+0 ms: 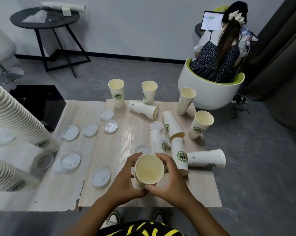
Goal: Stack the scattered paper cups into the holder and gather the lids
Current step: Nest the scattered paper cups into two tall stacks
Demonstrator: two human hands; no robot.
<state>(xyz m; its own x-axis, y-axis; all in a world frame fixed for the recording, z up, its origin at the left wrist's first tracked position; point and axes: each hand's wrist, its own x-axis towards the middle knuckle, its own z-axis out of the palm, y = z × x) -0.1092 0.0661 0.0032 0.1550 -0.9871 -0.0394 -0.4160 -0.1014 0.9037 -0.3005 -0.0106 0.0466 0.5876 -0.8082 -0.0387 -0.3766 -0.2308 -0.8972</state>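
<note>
Both my hands hold a cream paper cup [149, 169] upright above the near edge of the wooden table [123, 147]; a second rim shows just under it, so it looks nested in another cup. My left hand [125, 178] grips its left side and my right hand [169, 178] grips its right side. Several more cups with green logos stand or lie on the table's right half, such as one upright [116, 91] and one on its side [206, 158]. Several clear plastic lids [101, 176] lie scattered on the left half.
Two tall slanted stacks of nested cups [16, 120] rise at the left edge. A person sits in a white tub chair [208, 94] beyond the table's far right corner. A round black side table [45, 19] stands at the back left.
</note>
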